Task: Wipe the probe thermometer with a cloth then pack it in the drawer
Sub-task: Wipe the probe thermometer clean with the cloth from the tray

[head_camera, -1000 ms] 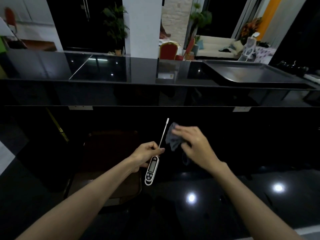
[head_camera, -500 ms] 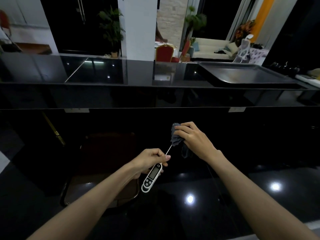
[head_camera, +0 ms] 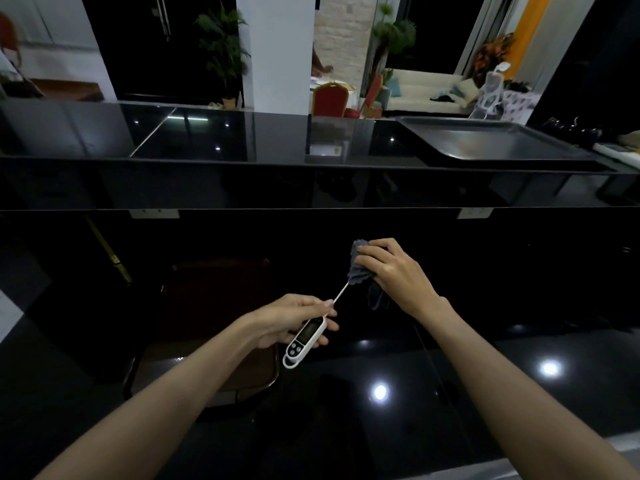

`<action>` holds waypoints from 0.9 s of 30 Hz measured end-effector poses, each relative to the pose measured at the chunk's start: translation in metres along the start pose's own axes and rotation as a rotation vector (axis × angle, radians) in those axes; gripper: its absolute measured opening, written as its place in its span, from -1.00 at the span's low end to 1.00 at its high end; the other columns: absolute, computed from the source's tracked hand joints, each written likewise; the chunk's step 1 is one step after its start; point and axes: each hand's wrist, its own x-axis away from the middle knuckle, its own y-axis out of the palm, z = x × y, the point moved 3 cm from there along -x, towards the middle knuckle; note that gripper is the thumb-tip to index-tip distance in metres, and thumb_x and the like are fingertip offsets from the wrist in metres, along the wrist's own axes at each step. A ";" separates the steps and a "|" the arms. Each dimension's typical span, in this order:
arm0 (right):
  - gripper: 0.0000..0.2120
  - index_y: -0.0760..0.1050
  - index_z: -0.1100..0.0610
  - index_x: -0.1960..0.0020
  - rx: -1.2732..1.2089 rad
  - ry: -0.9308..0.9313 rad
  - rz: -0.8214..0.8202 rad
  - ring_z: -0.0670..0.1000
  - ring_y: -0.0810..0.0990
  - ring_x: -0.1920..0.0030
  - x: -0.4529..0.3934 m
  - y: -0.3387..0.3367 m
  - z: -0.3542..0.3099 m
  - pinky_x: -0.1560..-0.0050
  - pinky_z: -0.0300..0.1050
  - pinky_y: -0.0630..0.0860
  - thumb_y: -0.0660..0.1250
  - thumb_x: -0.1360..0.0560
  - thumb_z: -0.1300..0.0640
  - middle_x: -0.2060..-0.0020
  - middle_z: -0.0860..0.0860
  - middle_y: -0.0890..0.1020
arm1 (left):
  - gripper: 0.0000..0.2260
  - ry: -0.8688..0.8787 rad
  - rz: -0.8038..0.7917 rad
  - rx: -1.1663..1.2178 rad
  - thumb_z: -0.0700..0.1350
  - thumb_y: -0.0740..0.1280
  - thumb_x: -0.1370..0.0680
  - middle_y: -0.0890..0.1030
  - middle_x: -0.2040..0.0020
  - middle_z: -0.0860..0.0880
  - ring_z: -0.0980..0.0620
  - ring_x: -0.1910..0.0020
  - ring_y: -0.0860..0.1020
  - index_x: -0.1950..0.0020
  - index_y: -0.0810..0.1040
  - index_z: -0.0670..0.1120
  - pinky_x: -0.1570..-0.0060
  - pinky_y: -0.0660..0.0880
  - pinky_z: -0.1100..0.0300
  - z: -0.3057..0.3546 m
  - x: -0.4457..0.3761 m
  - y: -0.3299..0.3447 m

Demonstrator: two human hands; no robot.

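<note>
My left hand [head_camera: 294, 318] grips the white probe thermometer [head_camera: 304, 340] by the top of its body, display facing up, held above the glossy black counter. Its thin metal probe slants up and to the right. My right hand [head_camera: 394, 271] pinches a grey cloth [head_camera: 358, 271] around the far half of the probe, so the tip is hidden inside the cloth. A loose end of the cloth hangs below my right hand. No drawer is visible.
A dark brown tray or board [head_camera: 214, 306] lies on the black counter [head_camera: 519, 375] to the left under my left forearm. A raised black ledge [head_camera: 242, 161] runs across behind, with a metal baking tray [head_camera: 485, 140] at its right. A room with chairs lies beyond.
The cloth in my right hand has closed over the probe's upper part, which was bare and beside the cloth a second ago. The thermometer has tilted more to the right and sits slightly lower.
</note>
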 end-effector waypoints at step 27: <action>-0.47 0.47 0.30 -0.30 -0.143 0.173 0.074 0.26 0.41 -0.32 0.009 0.011 -0.011 -0.26 0.20 0.47 0.38 -0.35 0.52 -0.30 0.19 0.51 | -0.65 0.067 -0.173 0.224 -0.18 0.32 -0.58 0.62 -0.25 -0.12 -0.13 -0.20 0.61 -0.37 0.43 -0.10 -0.16 0.56 0.07 -0.010 0.008 0.017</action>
